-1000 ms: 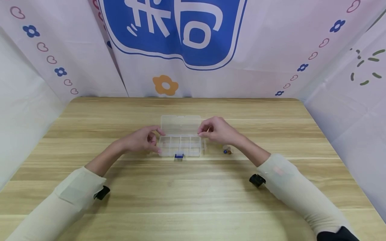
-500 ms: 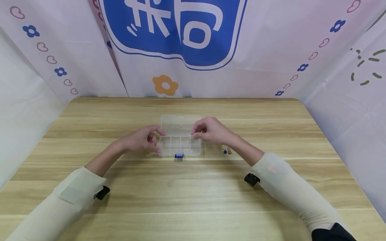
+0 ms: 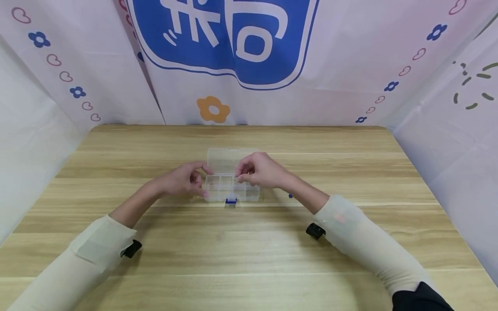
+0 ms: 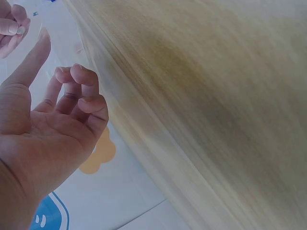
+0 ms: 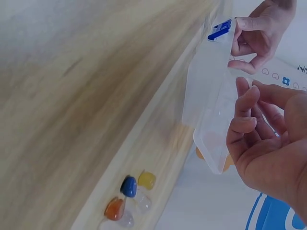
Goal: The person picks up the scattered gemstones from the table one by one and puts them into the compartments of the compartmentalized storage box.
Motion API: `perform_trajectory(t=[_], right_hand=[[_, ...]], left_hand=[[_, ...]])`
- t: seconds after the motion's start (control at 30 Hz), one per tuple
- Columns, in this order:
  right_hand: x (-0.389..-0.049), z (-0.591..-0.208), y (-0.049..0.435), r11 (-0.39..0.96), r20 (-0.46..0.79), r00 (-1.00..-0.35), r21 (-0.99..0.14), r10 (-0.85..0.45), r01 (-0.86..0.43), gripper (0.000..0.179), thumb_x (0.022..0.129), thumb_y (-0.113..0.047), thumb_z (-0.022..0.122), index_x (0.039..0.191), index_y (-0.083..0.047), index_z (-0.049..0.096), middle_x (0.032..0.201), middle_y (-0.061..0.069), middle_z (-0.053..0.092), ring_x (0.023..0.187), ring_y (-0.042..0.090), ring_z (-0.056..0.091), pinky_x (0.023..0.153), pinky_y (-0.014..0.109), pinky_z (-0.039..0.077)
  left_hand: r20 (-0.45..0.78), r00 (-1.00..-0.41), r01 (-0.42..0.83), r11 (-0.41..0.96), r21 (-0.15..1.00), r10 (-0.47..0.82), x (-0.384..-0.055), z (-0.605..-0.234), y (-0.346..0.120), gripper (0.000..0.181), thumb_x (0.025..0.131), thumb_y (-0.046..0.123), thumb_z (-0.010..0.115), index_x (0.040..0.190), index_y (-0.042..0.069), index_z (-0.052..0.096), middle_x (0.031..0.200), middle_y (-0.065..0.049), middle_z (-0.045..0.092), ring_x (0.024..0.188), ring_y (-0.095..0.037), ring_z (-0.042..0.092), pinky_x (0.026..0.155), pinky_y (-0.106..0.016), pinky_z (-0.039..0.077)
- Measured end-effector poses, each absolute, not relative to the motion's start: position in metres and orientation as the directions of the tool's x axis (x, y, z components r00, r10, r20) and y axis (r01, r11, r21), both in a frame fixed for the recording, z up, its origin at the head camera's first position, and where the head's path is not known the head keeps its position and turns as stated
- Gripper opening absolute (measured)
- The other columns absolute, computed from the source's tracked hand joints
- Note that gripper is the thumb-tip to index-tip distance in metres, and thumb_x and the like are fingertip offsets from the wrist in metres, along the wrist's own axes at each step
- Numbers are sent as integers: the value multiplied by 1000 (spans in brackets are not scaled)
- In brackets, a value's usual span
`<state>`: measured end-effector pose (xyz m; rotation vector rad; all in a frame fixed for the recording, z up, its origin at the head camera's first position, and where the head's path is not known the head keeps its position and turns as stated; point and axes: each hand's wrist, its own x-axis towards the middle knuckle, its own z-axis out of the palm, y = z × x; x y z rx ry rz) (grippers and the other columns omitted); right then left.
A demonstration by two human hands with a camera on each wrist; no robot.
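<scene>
I see a wood-grain worktop (image 3: pixel 233 255), roomy toward its front edge. Nearer its back edge sits a clear compartment box (image 3: pixel 225 188), lid (image 3: pixel 222 160) open. The left hand (image 3: pixel 182 179), thumb and forefinger spread, touches its left end; above it, the right hand (image 3: pixel 261 170) pinches a tiny pale piece (image 4: pixel 20 30). Coloured beads (image 5: pixel 128 187) lie off its right end.

A pale, streaky wooden table (image 3: pixel 225 263) with rounded far corners has a white cloth backdrop (image 3: pixel 338 69) hanging behind it, with a large blue emblem (image 3: pixel 216 59) bearing white characters above the middle of its far edge. Just above that edge sits an orange flower print (image 3: pixel 222 113). Heart outlines (image 3: pixel 53 60) and blue flowers (image 3: pixel 39 39) slant toward its two far corners, and green dashes (image 3: pixel 483 76) mark the white sheet (image 3: pixel 439 138) on its right.
</scene>
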<state>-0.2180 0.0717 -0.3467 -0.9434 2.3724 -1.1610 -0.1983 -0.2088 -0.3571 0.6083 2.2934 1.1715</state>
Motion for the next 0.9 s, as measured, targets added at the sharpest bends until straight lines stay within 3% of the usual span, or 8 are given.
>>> perform_trajectory(t=[0.23,0.5,0.9], right_hand=[[-219,-347,66,441,25,-705,-764,-709,-471,5,95,-1,73,91,-2,74,83,6,73,69,13,63,60,25,54],[-219,-347,58,439,26,-699,-761,-715,-477,3,95,-1,73,92,-1,74,84,5,74,78,19,68,62,24,54],[-218,-349,45,429,17,-675,-760,-737,-487,4,95,-2,72,95,1,75,89,5,75,84,16,69,68,24,56]], left_hand=[[-225,-781,165,540,826,583,-198,-356,-208,57,89,2,81,133,-9,47,71,-3,52,60,-10,43,58,-24,39],[-231,-786,165,555,815,574,-199,-355,-208,58,89,3,81,135,-9,48,71,-4,53,60,-10,44,58,-23,39],[-238,-785,156,554,818,572,-197,-355,-208,59,88,4,81,135,-9,48,71,-4,54,60,-10,44,56,-23,39]])
